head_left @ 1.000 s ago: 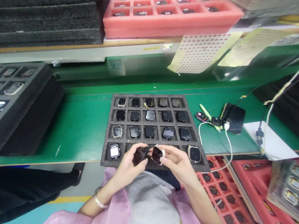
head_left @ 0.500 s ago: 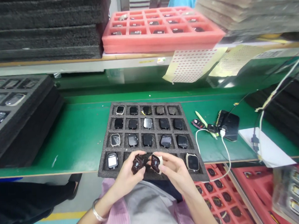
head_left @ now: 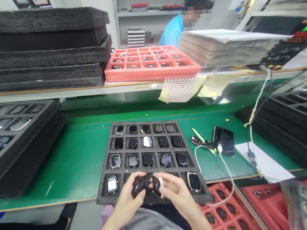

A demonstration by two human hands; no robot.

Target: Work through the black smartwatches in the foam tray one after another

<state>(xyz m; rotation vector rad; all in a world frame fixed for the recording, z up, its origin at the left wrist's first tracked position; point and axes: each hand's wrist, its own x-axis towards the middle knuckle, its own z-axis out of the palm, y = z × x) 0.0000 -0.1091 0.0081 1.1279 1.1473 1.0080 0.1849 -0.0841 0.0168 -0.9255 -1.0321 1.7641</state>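
Observation:
My left hand (head_left: 127,195) is closed round a dark smartwatch body (head_left: 137,187), its screen tilted up. In my right hand (head_left: 174,190) is a second smartwatch body (head_left: 156,186), dark-faced with a pale case, held by the edges between thumb and fingers. Both are strapless and sit a little apart over the front row of a dark grey foam tray (head_left: 102,192). Several more watch bodies lie in the tray's compartments, among them one with a lit white screen (head_left: 112,184) at front left and a pale-cased one (head_left: 194,181) at front right.
Right of the tray lie a black power bank (head_left: 227,141) with a white cable, a pale green pen (head_left: 198,134) and white paper (head_left: 264,159). Black foam stacks flank the green bench (head_left: 77,152). A pink tray (head_left: 153,74) stands on the shelf; a person in blue is behind it.
The view has tilted upward, so the bench appears lower and the person behind the shelf shows more. Both hands still hold the same two watches, with slight turning.

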